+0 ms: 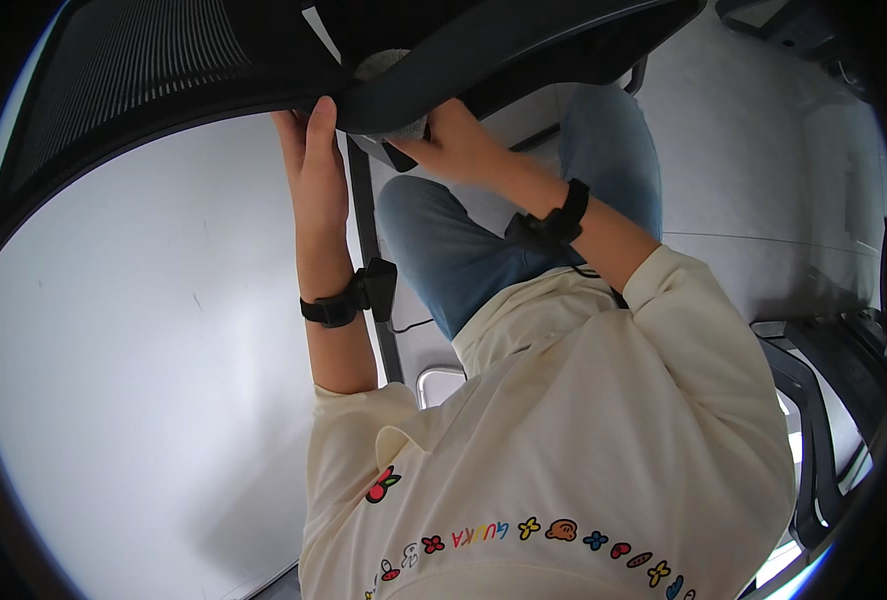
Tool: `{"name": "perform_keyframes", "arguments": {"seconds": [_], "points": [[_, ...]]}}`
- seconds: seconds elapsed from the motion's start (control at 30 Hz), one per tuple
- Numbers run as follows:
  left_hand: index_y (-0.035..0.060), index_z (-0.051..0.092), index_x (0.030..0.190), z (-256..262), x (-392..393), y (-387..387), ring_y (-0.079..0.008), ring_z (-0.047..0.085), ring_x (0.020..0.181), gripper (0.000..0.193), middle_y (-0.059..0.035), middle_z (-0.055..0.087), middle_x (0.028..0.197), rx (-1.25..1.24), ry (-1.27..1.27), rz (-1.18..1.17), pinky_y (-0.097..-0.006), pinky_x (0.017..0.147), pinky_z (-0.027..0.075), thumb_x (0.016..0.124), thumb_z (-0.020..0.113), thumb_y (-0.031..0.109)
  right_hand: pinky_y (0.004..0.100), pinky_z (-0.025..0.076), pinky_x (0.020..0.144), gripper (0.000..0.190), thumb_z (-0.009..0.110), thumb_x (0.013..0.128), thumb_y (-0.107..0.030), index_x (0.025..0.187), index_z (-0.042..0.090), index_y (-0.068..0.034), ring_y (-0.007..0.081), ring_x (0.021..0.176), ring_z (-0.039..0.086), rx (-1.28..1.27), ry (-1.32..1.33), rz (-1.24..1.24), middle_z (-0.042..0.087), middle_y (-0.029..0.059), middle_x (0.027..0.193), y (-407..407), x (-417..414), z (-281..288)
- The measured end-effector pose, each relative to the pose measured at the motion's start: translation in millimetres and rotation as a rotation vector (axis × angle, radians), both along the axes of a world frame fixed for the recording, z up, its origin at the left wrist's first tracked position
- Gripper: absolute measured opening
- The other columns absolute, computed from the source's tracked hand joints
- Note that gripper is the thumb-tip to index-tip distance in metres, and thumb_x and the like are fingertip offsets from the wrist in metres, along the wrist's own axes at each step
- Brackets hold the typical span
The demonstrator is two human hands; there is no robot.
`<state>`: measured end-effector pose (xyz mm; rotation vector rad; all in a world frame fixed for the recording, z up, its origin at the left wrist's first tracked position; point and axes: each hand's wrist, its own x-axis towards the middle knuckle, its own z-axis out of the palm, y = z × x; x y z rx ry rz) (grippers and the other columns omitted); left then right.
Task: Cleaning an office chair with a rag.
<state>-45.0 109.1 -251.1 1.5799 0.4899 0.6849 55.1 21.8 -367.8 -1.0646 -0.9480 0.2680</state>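
A black office chair has its mesh backrest (151, 75) and curved armrest (481, 56) across the top of the view. My left hand (316, 161) grips the backrest's lower edge, thumb on the near side and some fingers hidden behind it. Just right of it, my right hand (451, 142) holds a grey cloth (407, 130) against the underside of the armrest. More of that cloth shows above the armrest, so it appears wrapped around the bar. Part of my right hand's fingers is hidden behind the armrest and cloth.
A large white flat surface (166, 337) with a dark edge strip (368, 202) fills the left. My knees in jeans (443, 240) are bent below the chair. Another black chair frame (811, 405) stands close at my right, on grey floor tiles (728, 180). Both wrists wear strapped black devices.
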Motion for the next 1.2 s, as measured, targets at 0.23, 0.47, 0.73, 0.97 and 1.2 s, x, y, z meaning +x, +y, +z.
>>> {"name": "perform_keyframes", "arguments": {"seconds": [0.23, 0.47, 0.73, 0.97, 1.2], "points": [[0.0072, 0.028, 0.160, -4, -6, -5, -0.0230, 0.038, 0.144, 0.071, -0.0083, 0.040, 0.158, 0.020, -0.015, 0.022, -0.0403, 0.123, 0.023, 0.102, 0.062, 0.028, 0.0486, 0.055, 0.086, 0.022, 0.062, 0.089, -0.007, 0.108, 0.066, 0.003, 0.0441, 0.099, 0.066, -0.580, -0.275, 0.012, 0.069, 0.0256, 0.111, -15, -50, -53], [0.0077, 0.028, 0.161, -1, -7, -4, -0.0223, 0.039, 0.143, 0.068, -0.0081, 0.041, 0.158, 0.039, -0.028, -0.014, -0.0401, 0.123, 0.024, 0.103, 0.060, 0.024, 0.0480, 0.056, 0.089, 0.024, 0.068, 0.080, -0.009, 0.102, 0.069, 0.000, 0.0384, 0.096, 0.069, -0.513, -0.764, -0.253, 0.071, 0.0224, 0.106, -19, -50, -53], [0.0068, 0.029, 0.160, -4, -5, -4, -0.0236, 0.042, 0.142, 0.066, -0.0090, 0.043, 0.156, 0.018, -0.062, -0.015, -0.0398, 0.123, 0.025, 0.103, 0.059, 0.023, 0.0419, 0.053, 0.081, 0.019, 0.065, 0.075, -0.007, 0.092, 0.069, 0.001, 0.0352, 0.085, 0.070, -0.814, -0.282, 0.154, 0.070, 0.0231, 0.086, -4, -27, -23], [0.0042, 0.031, 0.157, -15, -9, 3, -0.0228, 0.042, 0.142, 0.065, -0.0102, 0.045, 0.154, 0.005, -0.082, -0.008, -0.0394, 0.123, 0.025, 0.102, 0.061, 0.021, 0.0425, 0.057, 0.078, 0.021, 0.061, 0.078, -0.011, 0.086, 0.072, 0.005, 0.0430, 0.090, 0.072, -0.538, 0.505, 0.267, 0.072, 0.0257, 0.089, 5, -32, -37], [0.0038, 0.032, 0.156, -10, -12, -4, -0.0229, 0.041, 0.142, 0.063, -0.0100, 0.043, 0.156, -0.025, -0.060, 0.004, -0.0400, 0.123, 0.025, 0.102, 0.060, 0.020, 0.0418, 0.058, 0.080, 0.022, 0.060, 0.079, -0.012, 0.089, 0.074, 0.001, 0.0427, 0.089, 0.072, -0.860, -0.832, 0.282, 0.074, 0.0235, 0.093, -18, -21, -21]]}}
